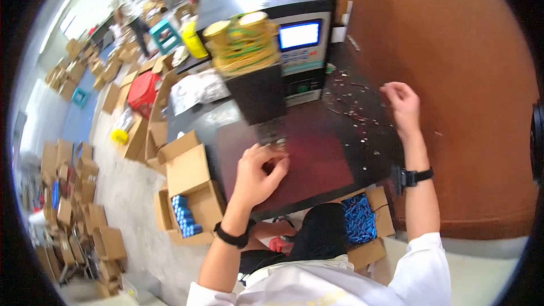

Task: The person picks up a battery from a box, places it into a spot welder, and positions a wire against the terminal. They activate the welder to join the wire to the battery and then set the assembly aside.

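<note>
My left hand [262, 174] is at the front of a benchtop machine [306, 71] with a lit screen and buttons. Its fingers curl inward just below the machine's dark working head [258, 93]; whatever they hold is too small and blurred to name. Yellow-green cable [246, 51] is wound over that head. Off to the right, my right hand [403, 102] is raised with thumb and fingers pinched together, its contents unclear. Beside it, small pale pieces and thin dark red wires [357, 116] lie scattered on the black table. A reddish mat [314, 158] spreads under my left hand.
An open carton [212, 204] with blue cylindrical cells [184, 215] stands left of the table. Another box [384, 207], full of small blue cylinders [360, 221], sits near my lap. A brown surface [464, 107] rises along the right. Cartons and a standing person [127, 11] are farther left.
</note>
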### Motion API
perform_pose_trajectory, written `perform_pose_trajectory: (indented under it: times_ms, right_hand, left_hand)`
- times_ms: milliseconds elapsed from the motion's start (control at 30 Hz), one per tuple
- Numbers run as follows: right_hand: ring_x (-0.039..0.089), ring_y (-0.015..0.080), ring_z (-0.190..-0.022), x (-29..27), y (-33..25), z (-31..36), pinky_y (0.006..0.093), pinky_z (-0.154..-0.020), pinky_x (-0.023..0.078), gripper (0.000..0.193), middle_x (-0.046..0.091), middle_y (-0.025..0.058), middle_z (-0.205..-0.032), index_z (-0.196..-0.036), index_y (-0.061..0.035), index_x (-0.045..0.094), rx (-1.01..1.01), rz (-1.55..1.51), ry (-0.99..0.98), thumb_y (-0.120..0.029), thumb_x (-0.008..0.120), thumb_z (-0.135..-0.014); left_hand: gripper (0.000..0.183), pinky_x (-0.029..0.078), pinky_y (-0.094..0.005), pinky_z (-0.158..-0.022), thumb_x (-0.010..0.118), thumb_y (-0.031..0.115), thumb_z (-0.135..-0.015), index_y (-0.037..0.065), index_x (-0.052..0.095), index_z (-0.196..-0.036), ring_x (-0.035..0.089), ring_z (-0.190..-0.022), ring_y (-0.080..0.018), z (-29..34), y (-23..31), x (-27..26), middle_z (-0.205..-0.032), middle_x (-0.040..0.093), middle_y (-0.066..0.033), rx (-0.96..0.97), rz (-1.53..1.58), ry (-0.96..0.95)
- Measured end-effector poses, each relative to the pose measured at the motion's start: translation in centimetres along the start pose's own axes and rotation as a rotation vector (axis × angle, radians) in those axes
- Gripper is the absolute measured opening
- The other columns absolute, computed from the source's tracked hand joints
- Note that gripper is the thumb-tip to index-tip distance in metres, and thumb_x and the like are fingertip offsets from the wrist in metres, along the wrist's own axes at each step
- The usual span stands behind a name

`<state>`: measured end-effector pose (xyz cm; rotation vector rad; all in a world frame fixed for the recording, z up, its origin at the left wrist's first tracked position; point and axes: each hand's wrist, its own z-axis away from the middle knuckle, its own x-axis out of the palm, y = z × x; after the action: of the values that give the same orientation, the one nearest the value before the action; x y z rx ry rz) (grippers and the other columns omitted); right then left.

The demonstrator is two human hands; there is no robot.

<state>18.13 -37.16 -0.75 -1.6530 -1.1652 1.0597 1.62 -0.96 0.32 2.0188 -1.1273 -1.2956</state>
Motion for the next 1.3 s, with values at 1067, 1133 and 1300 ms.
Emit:
perform_pose_trajectory:
  times_ms: [1067,1133,1300]
  right_hand:
    - [0.071,0.0157,-0.084,5.5,-6.7,16.6,0.0224,-0.059,0.053,0.014,0.073,0.0086,-0.096,-0.106,-0.0026,0.068,0.268,-0.639,-0.095,-0.013,0.070,-0.096]
    - [0.071,0.0151,-0.082,5.7,-6.7,17.0,0.0222,-0.059,0.053,0.014,0.073,0.0083,-0.095,-0.105,-0.0029,0.068,0.280,-0.636,-0.108,-0.013,0.071,-0.096]
    - [0.068,0.0121,-0.077,6.8,-6.6,17.4,0.0211,-0.059,0.052,0.013,0.072,0.0066,-0.092,-0.103,-0.0035,0.068,0.271,-0.678,-0.165,-0.013,0.071,-0.096]
  left_hand:
    - [0.025,0.053,-0.0416,-0.080,0.079,0.013,-0.081,0.001,0.064,-0.097,0.066,-0.090,-0.0310,14.3,-9.4,-16.4,-0.093,0.069,-0.0132,-0.585,-0.779,0.233]
    - [0.024,0.054,-0.0388,-0.077,0.078,0.012,-0.083,0.000,0.064,-0.098,0.069,-0.085,-0.0288,13.3,-6.8,-16.1,-0.090,0.071,-0.0133,-0.627,-0.615,0.287]
    - [0.022,0.054,-0.0273,-0.074,0.074,0.007,-0.088,-0.002,0.065,-0.105,0.067,-0.083,-0.0120,9.0,-1.1,-12.2,-0.093,0.072,-0.0074,-0.499,-0.050,0.381]
